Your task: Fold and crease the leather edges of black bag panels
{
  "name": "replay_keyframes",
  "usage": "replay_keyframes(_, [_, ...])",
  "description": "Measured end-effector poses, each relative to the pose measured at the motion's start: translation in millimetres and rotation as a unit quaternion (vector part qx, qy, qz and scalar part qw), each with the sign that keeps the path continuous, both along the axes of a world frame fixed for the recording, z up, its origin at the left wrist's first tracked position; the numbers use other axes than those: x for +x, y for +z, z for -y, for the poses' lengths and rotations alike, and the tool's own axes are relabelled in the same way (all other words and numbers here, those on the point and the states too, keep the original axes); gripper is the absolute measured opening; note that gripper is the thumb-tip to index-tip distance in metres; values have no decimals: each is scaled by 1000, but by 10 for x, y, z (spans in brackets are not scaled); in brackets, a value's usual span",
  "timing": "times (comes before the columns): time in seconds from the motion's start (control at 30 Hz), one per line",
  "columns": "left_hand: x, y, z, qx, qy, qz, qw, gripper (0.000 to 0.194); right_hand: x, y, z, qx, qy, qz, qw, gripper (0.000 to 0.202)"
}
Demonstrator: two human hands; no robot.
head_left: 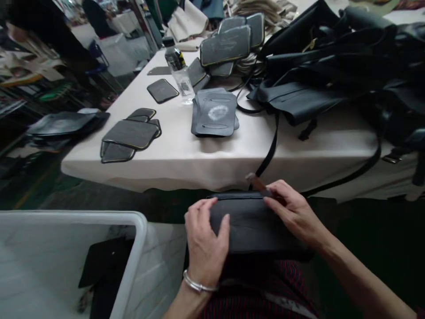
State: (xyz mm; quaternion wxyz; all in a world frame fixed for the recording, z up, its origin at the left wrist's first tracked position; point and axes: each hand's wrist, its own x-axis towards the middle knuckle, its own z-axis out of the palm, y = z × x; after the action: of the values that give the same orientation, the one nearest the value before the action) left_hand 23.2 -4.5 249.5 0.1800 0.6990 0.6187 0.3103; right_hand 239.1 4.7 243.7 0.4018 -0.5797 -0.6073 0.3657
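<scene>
A black leather piece [255,226] lies across my lap, a raised seam or slit along its far edge. My left hand [206,239], a silver bangle at its wrist, rests on the left end of the piece. Its fingertips touch the far edge, and the thumb stands apart on top. My right hand [290,210] pinches a short brown stick [259,182] with a pale tip at the right of that edge. The stick slants up and left, and its lower end is hidden by my fingers.
Ahead stands a table with a white cloth [172,155]. On it lie dark panels [131,133], stacked slotted pieces [215,113], a bottle [179,73] and a heap of black bags [315,66] with dangling straps. A white bin [141,235] holding black pieces stands at left.
</scene>
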Motion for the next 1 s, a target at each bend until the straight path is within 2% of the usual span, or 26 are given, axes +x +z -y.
replay_keyframes(0.07, [-188,-106,-156,0,61,7,998,39,-201,34,-361,29,108,93,989,12])
replay_keyframes(0.13, [-263,-200,-264,-15,59,17,998,29,-454,16,-747,26,190,133,972,17])
replay_keyframes(0.23, [-226,-259,-307,1,70,-24,997,15,-810,-57,-1235,-39,335,144,930,24])
replay_keyframes(0.33, [-137,-237,-250,28,79,-89,993,15,-1022,-112,-1521,-98,482,97,865,23])
replay_keyframes(0.47, [-130,-154,-185,31,57,-117,991,16,-1098,-157,-1665,-138,594,63,790,28])
replay_keyframes(0.53, [-218,-123,-203,17,30,-102,994,17,-1109,-181,-1701,-154,622,63,765,30])
replay_keyframes(0.63, [-415,-163,-286,-4,71,-62,996,21,-1143,-201,-1753,-165,641,72,746,32])
replay_keyframes(0.7, [-517,-254,-336,-75,98,24,992,25,-1166,-199,-1777,-169,655,75,733,32])
replay_keyframes(0.8, [-555,-405,-336,-185,101,177,961,26,-1162,-181,-1765,-190,671,69,714,29])
replay_keyframes(0.87, [-525,-462,-291,-194,123,220,948,29,-1129,-168,-1721,-192,652,87,728,27])
replay_keyframes(1.0, [-450,-461,-179,-191,140,233,943,29,-1022,-137,-1571,-147,554,165,803,43])
